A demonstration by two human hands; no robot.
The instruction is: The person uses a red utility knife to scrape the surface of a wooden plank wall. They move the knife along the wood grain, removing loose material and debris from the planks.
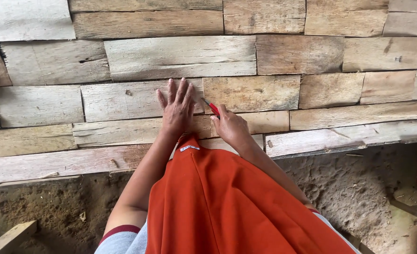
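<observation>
My left hand (176, 107) lies flat, fingers together and pointing up, on a weathered wooden plank (123, 101) of a plank wall. Just to its right, my right hand (232, 127) is closed around a thin red tool (211, 107), like a pencil or marker. Its tip touches the plank close to my left fingers, at the seam between two boards. An orange cloth (227, 202) hangs down from my body and hides the lower parts of both forearms.
The wall is built of rough horizontal boards (180, 56) in grey and brown. Below it is bare dirt ground (359, 188). A loose piece of timber (8, 237) lies at the bottom left. Thin sticks lie at the far right (406, 207).
</observation>
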